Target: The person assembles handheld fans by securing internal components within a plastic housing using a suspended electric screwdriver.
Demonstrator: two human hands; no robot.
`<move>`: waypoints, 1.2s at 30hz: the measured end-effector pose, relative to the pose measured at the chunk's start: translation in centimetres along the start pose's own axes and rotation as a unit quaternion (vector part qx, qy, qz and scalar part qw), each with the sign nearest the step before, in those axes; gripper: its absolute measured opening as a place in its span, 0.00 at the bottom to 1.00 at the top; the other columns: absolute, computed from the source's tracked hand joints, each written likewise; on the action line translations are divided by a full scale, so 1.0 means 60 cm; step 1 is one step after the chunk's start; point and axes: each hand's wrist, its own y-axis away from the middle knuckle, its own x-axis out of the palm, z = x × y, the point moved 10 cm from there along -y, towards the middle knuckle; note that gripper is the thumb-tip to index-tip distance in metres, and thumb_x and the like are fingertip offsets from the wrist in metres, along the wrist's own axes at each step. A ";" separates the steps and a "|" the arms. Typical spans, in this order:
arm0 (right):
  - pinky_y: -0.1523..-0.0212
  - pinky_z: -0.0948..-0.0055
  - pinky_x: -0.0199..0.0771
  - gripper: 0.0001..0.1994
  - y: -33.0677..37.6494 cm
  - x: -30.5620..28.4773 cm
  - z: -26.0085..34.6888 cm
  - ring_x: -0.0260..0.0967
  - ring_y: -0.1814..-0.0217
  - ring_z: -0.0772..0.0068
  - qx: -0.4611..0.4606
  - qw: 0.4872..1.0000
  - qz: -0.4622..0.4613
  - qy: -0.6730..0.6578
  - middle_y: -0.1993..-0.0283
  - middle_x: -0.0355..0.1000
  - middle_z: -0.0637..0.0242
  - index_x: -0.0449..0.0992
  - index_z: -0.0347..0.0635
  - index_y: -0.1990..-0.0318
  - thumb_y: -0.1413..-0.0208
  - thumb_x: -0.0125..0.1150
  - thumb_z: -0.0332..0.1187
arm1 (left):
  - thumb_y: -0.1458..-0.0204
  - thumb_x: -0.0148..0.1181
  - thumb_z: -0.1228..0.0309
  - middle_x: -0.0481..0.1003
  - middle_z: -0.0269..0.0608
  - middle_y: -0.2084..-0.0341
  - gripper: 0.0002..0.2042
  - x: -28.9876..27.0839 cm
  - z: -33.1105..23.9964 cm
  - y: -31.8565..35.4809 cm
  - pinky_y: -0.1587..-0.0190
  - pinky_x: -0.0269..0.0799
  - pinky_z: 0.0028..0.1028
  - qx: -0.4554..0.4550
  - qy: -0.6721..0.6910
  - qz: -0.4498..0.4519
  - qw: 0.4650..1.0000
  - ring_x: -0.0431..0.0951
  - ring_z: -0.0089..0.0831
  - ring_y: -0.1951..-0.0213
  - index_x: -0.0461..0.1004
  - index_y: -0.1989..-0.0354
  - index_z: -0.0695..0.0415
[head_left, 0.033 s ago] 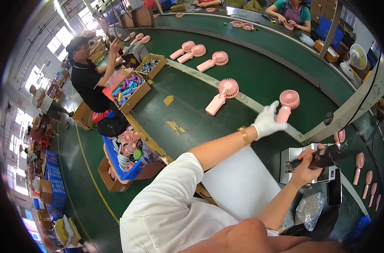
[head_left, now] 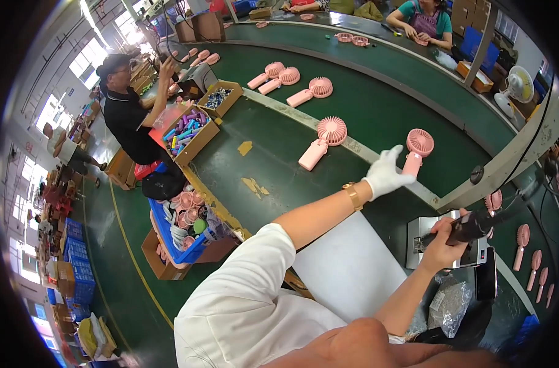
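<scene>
My left hand (head_left: 386, 174), in a white glove, reaches forward with its fingers and thumb apart. It is beside the handle of a pink handheld fan (head_left: 420, 142) on the green conveyor. Whether the thumb touches that handle is hard to tell. Bare, my right hand (head_left: 444, 244) is wrapped round a black electric screwdriver (head_left: 469, 228), above a silver boxy device (head_left: 417, 230). Another pink handheld fan (head_left: 332, 130) lies to the left of my gloved hand, across the metal edge strip.
More pink fans (head_left: 320, 87) lie farther up the conveyor, and several (head_left: 523, 235) at the right. Boxes of coloured cylinders (head_left: 186, 132) stand at the left, with a blue crate (head_left: 199, 248) of fan parts below. A clear bag (head_left: 449, 306) is near my right forearm. Other people work nearby.
My left hand has shifted slightly left, widening the gap to the fan's handle. The screwdriver in my right hand has moved a little to the left.
</scene>
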 end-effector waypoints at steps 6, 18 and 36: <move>0.73 0.80 0.61 0.21 -0.001 0.005 -0.019 0.59 0.76 0.80 0.048 0.999 0.020 0.015 0.74 0.64 0.68 0.60 0.31 0.46 0.46 0.55 0.29 | 0.63 0.65 0.62 0.65 0.52 0.53 0.31 -0.157 0.071 0.030 0.45 0.61 0.37 0.052 -0.224 -0.181 0.956 0.63 0.46 0.47 0.63 0.49 0.62; 0.73 0.81 0.60 0.28 -0.008 0.021 -0.017 0.58 0.77 0.80 0.018 0.998 0.062 0.017 0.75 0.63 0.68 0.57 0.31 0.43 0.47 0.58 0.39 | 0.61 0.63 0.67 0.72 0.48 0.69 0.17 -0.162 0.163 0.010 0.59 0.70 0.35 -0.091 -0.158 -0.006 0.983 0.75 0.40 0.65 0.67 0.65 0.62; 0.79 0.79 0.60 0.38 0.010 0.047 -0.049 0.57 0.79 0.79 0.134 0.972 0.023 -0.193 0.78 0.61 0.68 0.57 0.38 0.48 0.58 0.65 0.55 | 0.52 0.59 0.75 0.73 0.41 0.67 0.11 0.144 0.065 0.251 0.57 0.73 0.30 -0.271 0.556 0.202 0.759 0.75 0.31 0.64 0.66 0.61 0.62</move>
